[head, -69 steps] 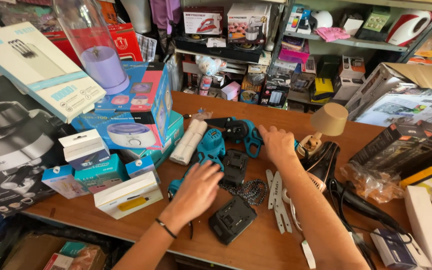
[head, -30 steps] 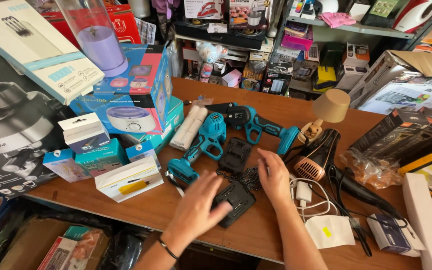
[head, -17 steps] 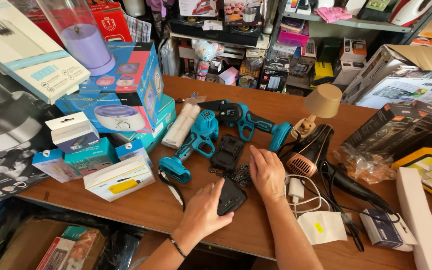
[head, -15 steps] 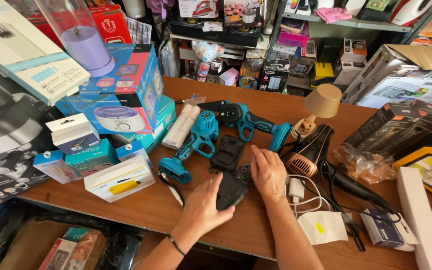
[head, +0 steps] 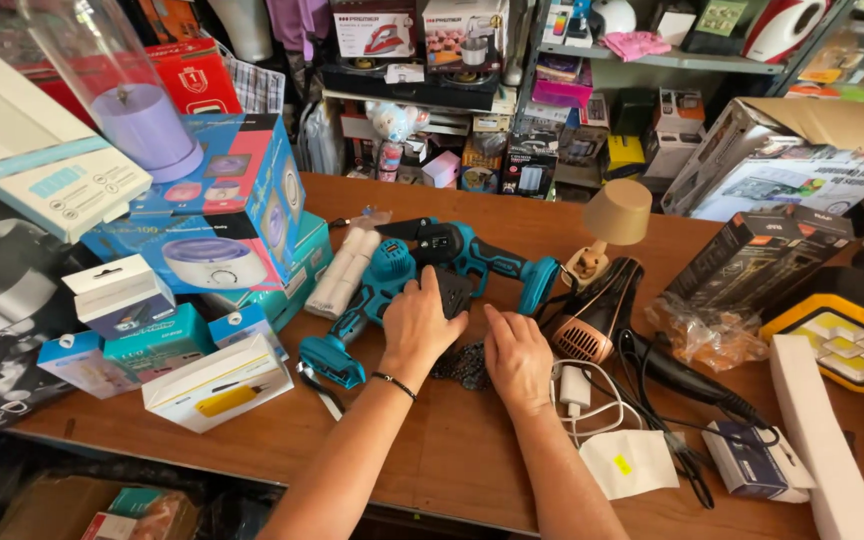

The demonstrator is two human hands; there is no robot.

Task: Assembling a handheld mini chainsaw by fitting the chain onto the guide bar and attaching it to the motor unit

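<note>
Crowding the left edge of the brown wooden counter point(head: 472, 460) are stacked cardboard product boxes: a blue box with a round appliance pictured on it point(head: 202, 215), small teal and white cartons point(head: 157, 335), and a flat white box showing a yellow tool point(head: 217, 382). Lying just right of them is a teal cordless power tool with a black front point(head: 367, 305), its long axis running diagonally from the near left up toward the far right; a second teal tool point(head: 492, 262) is lying beyond it, roughly crosswise.

Resting on top of the middle of the group is the left hand point(head: 420, 328), fingers curled down over a black plastic battery-like block point(head: 454, 292) that is sitting between the two tools. The hand is partly closed over the block, but I cannot tell whether it is actually gripping it or only pressing on it. Beside it, the right hand point(head: 517, 358) is lying flat and open, palm down, touching a small dark pile of chain-like links point(head: 462, 365) that is showing between the two hands. The block is lying just ahead of the left fingertips, so the left hand is the nearer one.

Sitting further right are a black and copper hair dryer point(head: 602, 320), a white charger with coiled cable point(head: 577, 395) and a dark cardboard box point(head: 762, 260).
</note>
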